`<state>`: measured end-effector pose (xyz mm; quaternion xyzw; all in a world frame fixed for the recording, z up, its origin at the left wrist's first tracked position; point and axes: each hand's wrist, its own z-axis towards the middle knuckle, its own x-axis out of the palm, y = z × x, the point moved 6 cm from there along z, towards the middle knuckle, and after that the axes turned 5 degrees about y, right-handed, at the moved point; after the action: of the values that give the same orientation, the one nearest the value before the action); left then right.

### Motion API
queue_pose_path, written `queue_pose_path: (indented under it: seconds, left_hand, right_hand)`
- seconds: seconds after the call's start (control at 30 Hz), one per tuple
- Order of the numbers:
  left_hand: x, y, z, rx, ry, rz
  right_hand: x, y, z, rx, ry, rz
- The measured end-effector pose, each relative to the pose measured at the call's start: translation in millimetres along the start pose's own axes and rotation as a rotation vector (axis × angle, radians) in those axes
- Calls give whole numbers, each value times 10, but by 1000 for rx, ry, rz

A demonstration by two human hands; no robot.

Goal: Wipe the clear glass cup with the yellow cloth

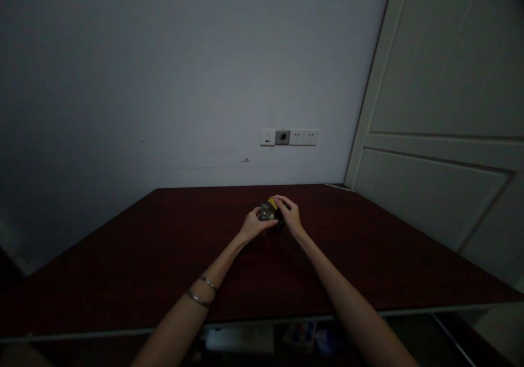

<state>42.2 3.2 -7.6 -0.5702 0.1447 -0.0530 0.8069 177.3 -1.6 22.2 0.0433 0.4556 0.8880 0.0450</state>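
Note:
My left hand (254, 225) is wrapped round a small clear, shiny container (267, 211), perhaps glass or plastic, just above or on the dark red table. My right hand (290, 214) pinches a small yellow piece (272, 203) against the container's upper right side. Whether the yellow piece is a lid or a cloth, I cannot tell at this size. Something dark shows between the container and my right palm, partly hidden by the fingers. Two metal bracelets (199, 300) circle my left forearm.
The dark red table (164, 258) reaches back to a pale wall (184, 83) with a row of sockets (303, 137). At the right stands a white panelled door (442, 192). Below the table's front edge lie a pale box-like item (240, 340) and other dim objects.

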Motion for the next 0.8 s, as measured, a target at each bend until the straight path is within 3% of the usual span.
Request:
queue_pose_path:
  seconds: [0.17, 0.33, 0.53, 0.8]
  left_hand:
    - [9, -22, 39, -32, 67, -117]
    - [-154, 91, 111, -95, -24, -96]
    - [-184, 156, 86, -187, 27, -81]
    - [-85, 174, 49, -212, 129, -72]
  right_hand:
    - [-126, -2, 60, -38, -11, -85]
    - [-126, 41, 36, -111, 243, -359]
    - [21, 57, -80, -214, 477, -522]
    - [171, 7, -177, -191, 529, -643]
